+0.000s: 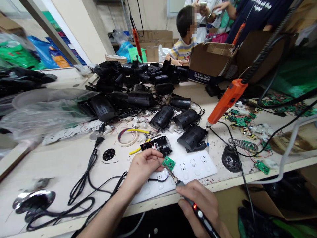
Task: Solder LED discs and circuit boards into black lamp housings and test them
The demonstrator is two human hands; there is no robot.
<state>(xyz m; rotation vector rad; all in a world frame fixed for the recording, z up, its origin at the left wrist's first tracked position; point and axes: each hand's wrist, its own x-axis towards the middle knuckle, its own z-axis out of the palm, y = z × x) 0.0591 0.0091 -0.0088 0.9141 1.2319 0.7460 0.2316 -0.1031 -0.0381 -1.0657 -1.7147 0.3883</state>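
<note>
One small green circuit board sits over the white socket strip, pinched in the left hand, while the right hand, held apart, grips a soldering iron, tip at the board's lower edge.

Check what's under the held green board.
A white socket panel lies beneath the green board; the left hand and soldering iron partly cover it. The board's underside is hidden.

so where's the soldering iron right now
In the head view, the soldering iron is low and right of centre, held in the right hand, with its tip at the green circuit board in the left hand.
</note>
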